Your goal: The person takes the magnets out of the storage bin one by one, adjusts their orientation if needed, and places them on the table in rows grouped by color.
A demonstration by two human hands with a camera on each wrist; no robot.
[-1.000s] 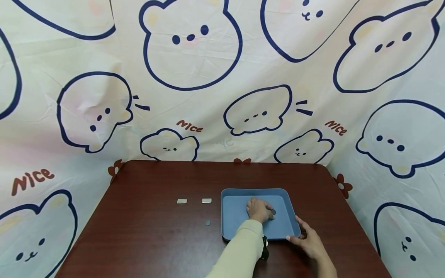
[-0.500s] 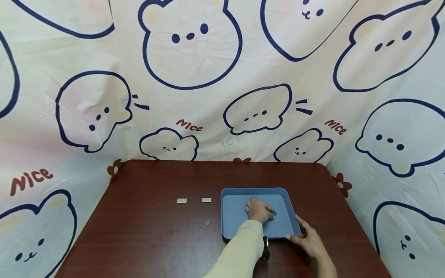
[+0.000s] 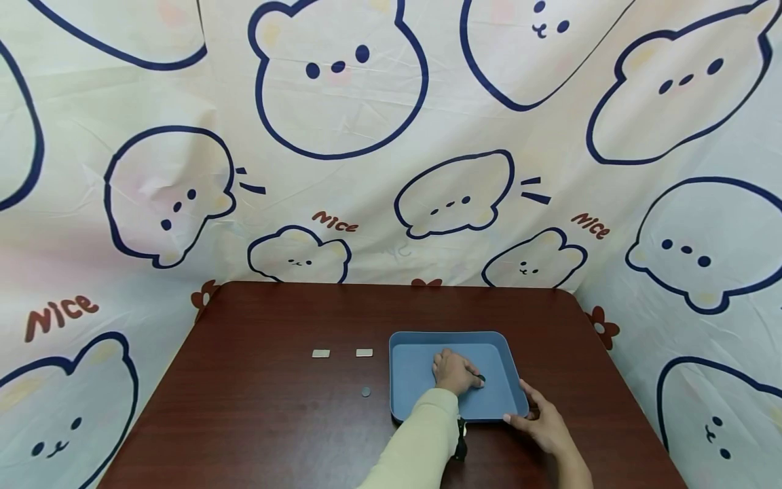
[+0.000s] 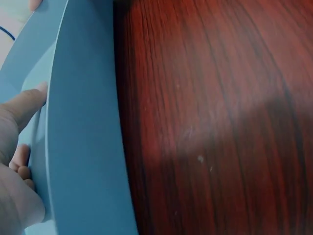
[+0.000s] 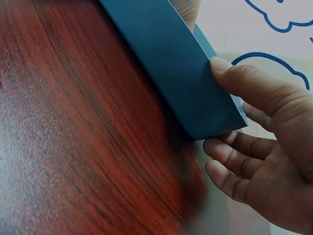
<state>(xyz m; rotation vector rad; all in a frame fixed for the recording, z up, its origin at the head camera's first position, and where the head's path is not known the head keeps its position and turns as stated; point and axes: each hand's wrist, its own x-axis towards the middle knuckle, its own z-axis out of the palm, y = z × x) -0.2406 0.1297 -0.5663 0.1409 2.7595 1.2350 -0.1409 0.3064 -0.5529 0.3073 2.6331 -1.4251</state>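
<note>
My left hand (image 3: pixel 453 372) is down inside the blue rectangular tray (image 3: pixel 421 409), the arm crossing its near wall. Between thumb and fingers it pinches a small dark disc (image 3: pixel 481 377), of which only an edge shows. In the left wrist view the thumb (image 4: pixel 29 103) shows beyond the tray wall (image 4: pixel 83 127), and the disc is hidden. My right hand (image 3: pixel 548 422) grips the tray's near right corner. The right wrist view shows the thumb (image 5: pixel 234 73) on the wall's rim and other fingers (image 5: pixel 222 149) curled around the corner.
Left of the tray, a small grey disc (image 3: pixel 366 392) lies on the dark brown table (image 3: pixel 275 421). Two small white rectangular pieces (image 3: pixel 320 354) lie farther back on the table. A patterned cloth (image 3: pixel 366 190) hangs behind and beside the table.
The disc in the left hand has tilted from showing its flat face to nearly edge-on. The right hand and the tray stay in place.
</note>
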